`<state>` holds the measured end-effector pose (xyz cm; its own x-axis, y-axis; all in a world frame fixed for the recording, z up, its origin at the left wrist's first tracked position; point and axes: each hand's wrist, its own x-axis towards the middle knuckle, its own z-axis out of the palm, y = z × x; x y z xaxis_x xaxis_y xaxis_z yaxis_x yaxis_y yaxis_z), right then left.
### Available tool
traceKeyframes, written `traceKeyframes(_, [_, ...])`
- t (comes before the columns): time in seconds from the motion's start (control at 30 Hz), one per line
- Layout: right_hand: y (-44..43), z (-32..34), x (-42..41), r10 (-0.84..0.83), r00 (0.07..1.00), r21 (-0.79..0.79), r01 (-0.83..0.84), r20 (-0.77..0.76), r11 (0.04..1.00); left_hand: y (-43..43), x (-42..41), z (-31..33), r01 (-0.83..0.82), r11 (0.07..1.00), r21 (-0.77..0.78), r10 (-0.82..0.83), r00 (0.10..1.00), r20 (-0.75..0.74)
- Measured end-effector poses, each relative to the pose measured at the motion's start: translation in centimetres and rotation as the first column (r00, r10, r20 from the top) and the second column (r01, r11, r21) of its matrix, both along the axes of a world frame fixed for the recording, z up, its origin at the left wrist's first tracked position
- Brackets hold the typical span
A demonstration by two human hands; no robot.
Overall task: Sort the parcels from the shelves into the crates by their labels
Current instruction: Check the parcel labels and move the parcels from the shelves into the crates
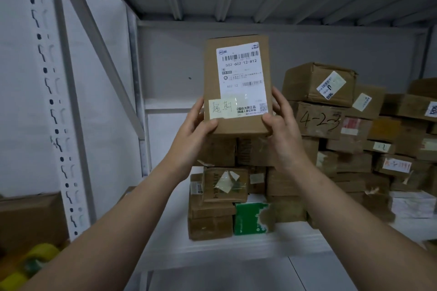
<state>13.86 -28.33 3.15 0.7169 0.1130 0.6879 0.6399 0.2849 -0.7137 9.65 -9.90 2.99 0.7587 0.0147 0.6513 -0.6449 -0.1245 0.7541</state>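
White shipping label (241,71) on the brown parcel (212,73) is showing 502-602-12-812 in large digits under a barcode (240,56). Lower down it is reading 602 12 beside a smaller barcode. Its bottom strip is carrying printed Chinese, partly covered, with 低价大牌正品 and 百亿补贴 legible next to a QR code (263,107). A pale taped-on note (222,107) is overlapping the label's lower left corner, bearing handwritten 超期. To the right, a stacked carton (319,118) is displaying 4-23 in black marker on its front. The tilted sticker (331,84) on the top carton (302,82) above it is reading 15-2- and a large 0. Fine print elsewhere is coming out too blurred to read.
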Motion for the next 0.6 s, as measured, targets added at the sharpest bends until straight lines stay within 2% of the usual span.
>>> traceKeyframes(0.13, [-0.2,-0.3,-0.1,0.048,0.999,-0.004,-0.048,0.005,0.999,-0.4,-0.3,-0.1,0.039,0.995,-0.092,-0.043,0.998,-0.045])
traceKeyframes(0.37, [-0.2,-1.1,-1.3,-0.006,0.999,-0.055,0.008,0.036,0.998,-1.7,-0.7,-1.5,-0.078,0.987,-0.139,0.072,0.996,-0.045])
traceKeyframes(0.6, [-1.7,-2.7,-2.0,-0.001,0.998,-0.083,0.006,0.063,0.997,-3.4,-1.6,-3.5,-0.101,0.981,-0.166,0.099,0.995,-0.021])
